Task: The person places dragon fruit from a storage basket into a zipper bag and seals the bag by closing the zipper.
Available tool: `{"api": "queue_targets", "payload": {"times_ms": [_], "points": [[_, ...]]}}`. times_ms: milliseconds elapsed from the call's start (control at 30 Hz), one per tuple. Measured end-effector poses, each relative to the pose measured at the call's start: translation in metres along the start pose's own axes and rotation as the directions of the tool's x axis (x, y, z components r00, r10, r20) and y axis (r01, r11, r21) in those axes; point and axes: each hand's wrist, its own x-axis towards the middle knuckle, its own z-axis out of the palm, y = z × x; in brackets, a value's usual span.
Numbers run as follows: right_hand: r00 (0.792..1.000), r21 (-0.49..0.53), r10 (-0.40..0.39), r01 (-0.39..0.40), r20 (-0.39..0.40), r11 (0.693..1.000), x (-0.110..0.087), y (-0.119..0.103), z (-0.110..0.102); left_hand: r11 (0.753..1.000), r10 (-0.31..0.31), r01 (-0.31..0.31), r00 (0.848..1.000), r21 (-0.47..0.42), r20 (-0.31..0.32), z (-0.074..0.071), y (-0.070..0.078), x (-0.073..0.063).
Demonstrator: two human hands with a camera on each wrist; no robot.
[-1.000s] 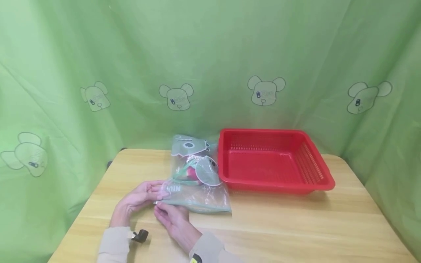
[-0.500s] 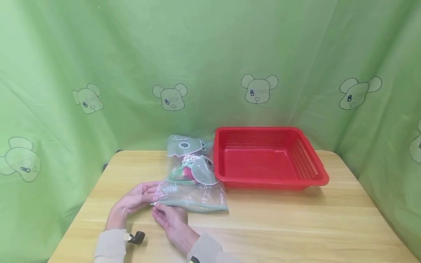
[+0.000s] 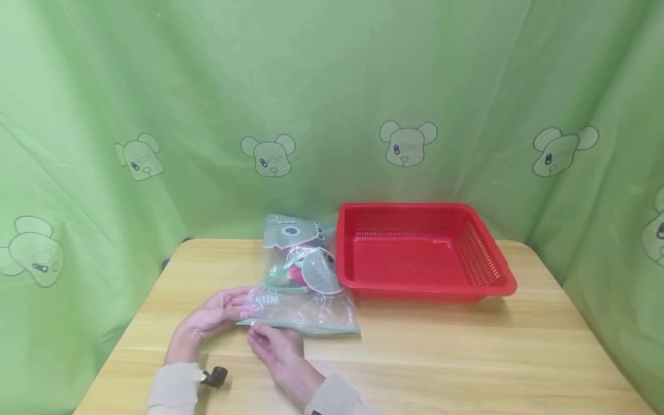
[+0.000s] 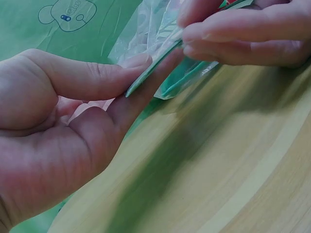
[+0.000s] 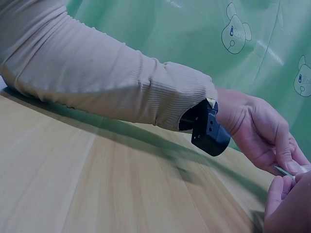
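A clear zip bag [image 3: 316, 311] with green and white cartoon prints lies on the wooden table, its green-edged mouth toward me. Something pink, white and green [image 3: 295, 275] shows through the plastic. At the bag's near left corner, my left hand [image 3: 210, 316] pinches the edge between thumb and fingers. The left wrist view shows that thumb on top of the green strip [image 4: 154, 68], with a finger beneath it. Just to the right, my right hand [image 3: 284, 360] pinches the same strip with its thumb and fingertips. The palm side of the right hand is partly hidden.
A red plastic basket [image 3: 425, 290] with perforated sides stands right beside the bag, toward the back. Green curtains [image 3: 332, 69] printed with bear heads hang behind the table [image 3: 467, 357] and on both sides. A small black camera [image 3: 215, 377] is strapped to the left cuff.
My right hand has slid slightly to the right along the bag's strip. The left hand keeps its pinch at the corner. The whole head view has shifted a little.
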Motion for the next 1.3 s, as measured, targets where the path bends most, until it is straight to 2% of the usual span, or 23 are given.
{"api": "queue_targets", "payload": {"times_ms": [333, 700, 1033, 1300], "points": [[1.0, -0.003, -0.011, 0.011, 0.029, 1.0, -0.001, -0.004, -0.009, 1.0, 0.007, -0.006, 1.0, 0.003, -0.015, -0.001, 0.001, -0.003], [0.999, 0.003, -0.013, 0.012, 0.048, 1.0, -0.004, -0.013, -0.019, 0.997, 0.073, -0.073, 0.996, -0.007, 0.052, -0.006, 0.001, -0.001], [0.997, 0.005, -0.028, 0.028, 0.067, 1.0, -0.005, -0.016, -0.03, 1.0, 0.023, -0.022, 0.999, 0.017, -0.042, -0.004, -0.001, -0.004], [0.997, 0.009, -0.036, 0.035, 0.069, 0.999, -0.008, -0.021, -0.036, 0.999, 0.042, -0.041, 0.999, 0.014, -0.014, -0.004, 0.0, -0.004]]}}
